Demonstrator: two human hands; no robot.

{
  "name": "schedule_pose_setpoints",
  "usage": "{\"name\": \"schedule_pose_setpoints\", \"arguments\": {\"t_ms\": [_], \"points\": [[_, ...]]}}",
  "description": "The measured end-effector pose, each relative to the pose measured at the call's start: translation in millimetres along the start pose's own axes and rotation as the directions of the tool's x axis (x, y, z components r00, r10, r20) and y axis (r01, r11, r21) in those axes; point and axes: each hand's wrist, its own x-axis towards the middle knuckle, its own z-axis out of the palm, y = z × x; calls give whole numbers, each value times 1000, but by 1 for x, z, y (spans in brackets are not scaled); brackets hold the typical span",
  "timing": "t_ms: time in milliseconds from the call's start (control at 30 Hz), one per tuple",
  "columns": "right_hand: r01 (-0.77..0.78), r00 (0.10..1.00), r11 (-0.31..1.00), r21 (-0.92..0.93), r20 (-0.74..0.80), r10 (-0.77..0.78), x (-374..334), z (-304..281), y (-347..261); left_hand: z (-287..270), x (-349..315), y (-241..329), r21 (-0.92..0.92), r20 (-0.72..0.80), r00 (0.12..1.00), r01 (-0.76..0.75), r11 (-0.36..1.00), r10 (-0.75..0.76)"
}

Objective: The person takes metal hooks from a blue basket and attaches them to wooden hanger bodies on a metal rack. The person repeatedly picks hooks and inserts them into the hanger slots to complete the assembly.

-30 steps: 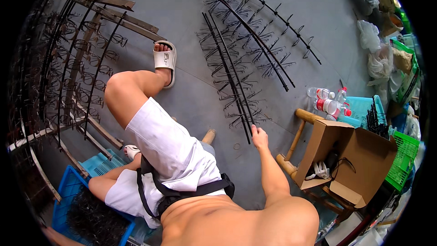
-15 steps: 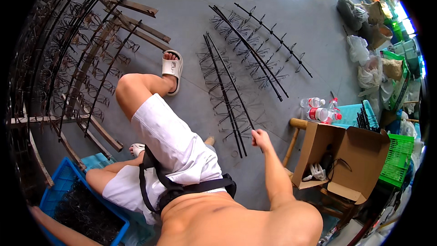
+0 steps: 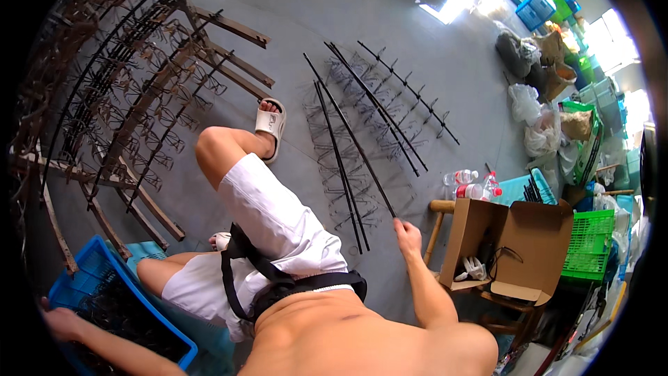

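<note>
My right hand [image 3: 409, 238] is closed around the near end of a long thin black rod [image 3: 355, 143], which slants away across the floor with wire pieces hanging along it. Close beside it lie more black rods [image 3: 341, 167] with similar wire frames. My left hand [image 3: 61, 323] is at the dark left rim of the picture, by the edge of a blue plastic crate [image 3: 182, 348]; its fingers are too dark to make out. Inside that crate is a tangled heap of dark wire-like pieces [image 3: 125, 313].
A rack [image 3: 156, 226] hung with many spectacle-like wire frames stands at left. Further rods [image 3: 410, 94] lie on the floor ahead. To the right are an open cardboard box [image 3: 532, 247] on a wooden stool, plastic bottles [image 3: 470, 191], a green crate [image 3: 588, 244] and bags [image 3: 543, 132].
My right hand has shifted slightly down, and the rod's far end has swung left and away from the neighbouring rod. My left hand has come further into view beside the blue crate.
</note>
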Motion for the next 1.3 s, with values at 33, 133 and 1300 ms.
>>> {"name": "schedule_pose_setpoints", "arguments": {"t_ms": [33,133,1300], "points": [[26,999,1000,5,-40,-26,-13,-16,5,2,-26,4,-34,-41,997,-65,997,64],[67,978,997,-29,-196,-71,-40,-83,10,40,-117,34,-442,359,900,397,805,-247],[856,-357,-432,-285,279,-891,114,124,-546,87,-235,-100,-579,560,424,815,29,-712]]}}
